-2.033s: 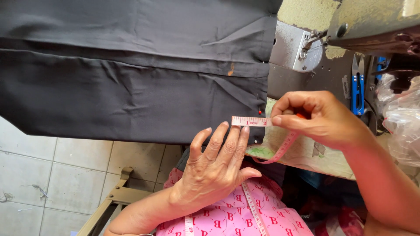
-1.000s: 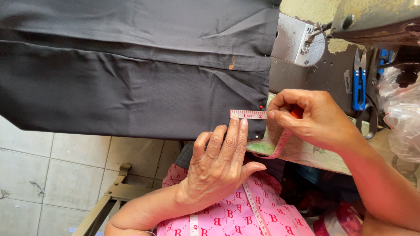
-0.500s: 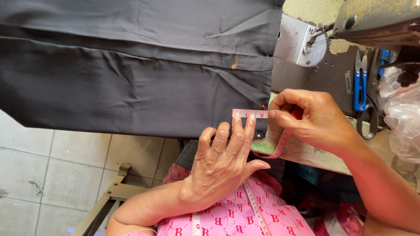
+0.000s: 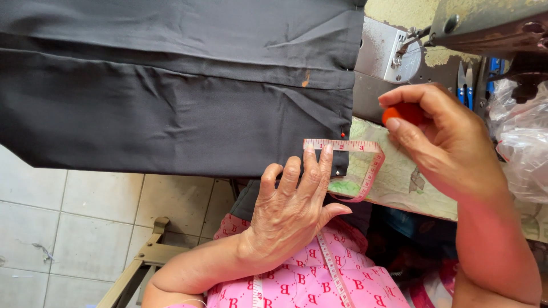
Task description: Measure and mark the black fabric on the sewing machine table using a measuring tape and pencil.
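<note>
A large piece of dark grey fabric (image 4: 171,97) lies spread over the sewing table, its folded hem edge at the right. My left hand (image 4: 294,211) lies flat on it, fingertips pressing a pink measuring tape (image 4: 342,146) against the hem corner. The tape loops down off the edge and runs over my pink patterned lap. A red-headed pin (image 4: 342,135) sits in the hem just above the tape. My right hand (image 4: 439,140) hovers to the right of the tape, pinching a small orange-red piece, likely tailor's chalk (image 4: 402,114).
A sewing machine (image 4: 456,34) stands at the upper right, with blue-handled snips (image 4: 468,77) beside it. A clear plastic bag (image 4: 522,137) lies at the far right. The worn table top (image 4: 399,177) shows under the tape. Pale floor tiles and a metal table frame (image 4: 142,256) are below left.
My right hand has let go of the tape's end and lifted up to the right, now showing the orange-red piece in its fingers. My left hand still pins the tape down.
</note>
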